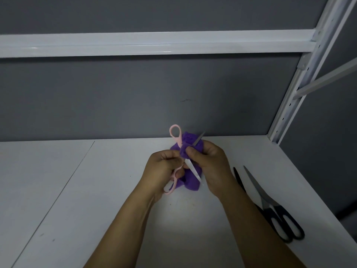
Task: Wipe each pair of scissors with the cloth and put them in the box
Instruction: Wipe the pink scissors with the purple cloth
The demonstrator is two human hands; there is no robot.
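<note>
Wiping stage, boxing not yet done. Pink scissors, blades spread, held above shelf: handle gripped by curled left hand; purple cloth pinched round one blade by right hand. Black scissors on shelf at right, probably unwiped. Box out of view.

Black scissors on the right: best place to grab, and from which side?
Take the black scissors by the handle loops, coming from above on the near side. They lie flat on the shelf with blades splayed open and pointing away, so the loops are the nearest, safest part. Likely the right hand, once free of the cloth.
</note>
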